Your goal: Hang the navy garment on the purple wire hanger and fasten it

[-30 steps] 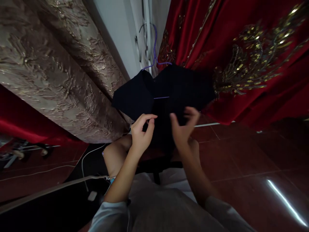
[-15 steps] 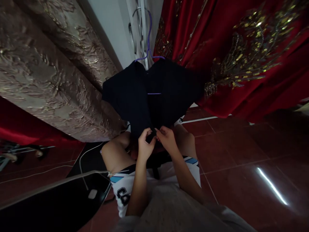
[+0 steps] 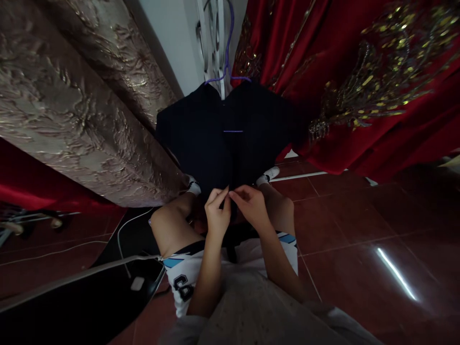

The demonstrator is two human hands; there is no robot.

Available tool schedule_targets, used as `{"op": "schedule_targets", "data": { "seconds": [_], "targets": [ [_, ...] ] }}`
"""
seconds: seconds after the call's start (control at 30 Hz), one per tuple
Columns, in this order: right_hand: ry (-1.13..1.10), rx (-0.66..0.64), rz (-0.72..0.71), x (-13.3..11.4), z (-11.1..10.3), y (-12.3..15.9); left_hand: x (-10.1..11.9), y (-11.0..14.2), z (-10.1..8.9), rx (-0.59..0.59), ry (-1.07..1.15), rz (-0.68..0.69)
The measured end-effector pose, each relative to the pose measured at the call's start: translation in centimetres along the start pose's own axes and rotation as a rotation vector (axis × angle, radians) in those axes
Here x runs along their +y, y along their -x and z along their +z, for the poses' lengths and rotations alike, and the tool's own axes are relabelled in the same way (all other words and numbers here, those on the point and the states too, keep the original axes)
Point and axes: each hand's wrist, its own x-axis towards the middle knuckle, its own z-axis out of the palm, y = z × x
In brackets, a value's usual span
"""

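Brought together since a second ago, from well apart over dark cloth: left hand (image 3: 218, 211) and right hand (image 3: 252, 208), now meeting at the lower front of a dark navy front-opening shirt (image 3: 194, 134). Shifted upward in the view since half a second ago: a purple hanger (image 3: 227, 69), hook now cut by the top edge (wholly in sight then).

In the head view: left grip pressed together, thumb against forefinger, pinching the shirt's front edge. Right grip likewise, pinching just beside the left, fingertips touching or nearly so (too dark to tell which). Too dark, too, to make out any fastening there. Shirt hanging from the hanger's shoulders, ahead of the lap and reaching down between bare knees; lower bar of the hanger showing as a thin purple line across the neck opening. Close behind, white metal rods (image 3: 222, 48).

Toward the left of the view, a beige crinkled drape (image 3: 82, 120) with a metallic sheen. Toward the right, a red satin drape (image 3: 352, 148) bearing gold sequin embroidery (image 3: 381, 81). Below, white shorts (image 3: 247, 251) and a dark red tiled floor (image 3: 359, 268). Beside the left thigh, a black surface (image 3: 72, 306) carrying a small white block (image 3: 137, 283) and white cable (image 3: 120, 244).
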Motion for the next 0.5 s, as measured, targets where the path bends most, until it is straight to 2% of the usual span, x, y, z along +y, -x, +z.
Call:
{"op": "schedule_targets", "data": {
  "seconds": [0.13, 0.27, 0.33, 0.4, 0.5],
  "targets": [
    [0.147, 0.038, -0.069, 0.0, -0.3, 0.4, 0.5, 0.1, 0.3, 0.039, -0.038, 0.002],
    [0.109, -0.064, 0.008, 0.0, -0.8, -0.1, 0.3, 0.2, 0.5, 0.119, -0.097, -0.080],
    [0.034, -0.111, 0.079, -1.0, -1.1, -1.7, -0.1, 0.2, 0.8, 0.141, -0.096, -0.143],
    [-0.058, -0.118, 0.104, -3.1, -1.3, -4.6, -0.7, 0.0, 1.3, 0.150, -0.089, -0.194],
    [-0.206, -0.067, -0.019, -8.0, -1.3, -9.8, -1.5, -0.2, 3.0, 0.126, -0.079, -0.198]
  ]
}}
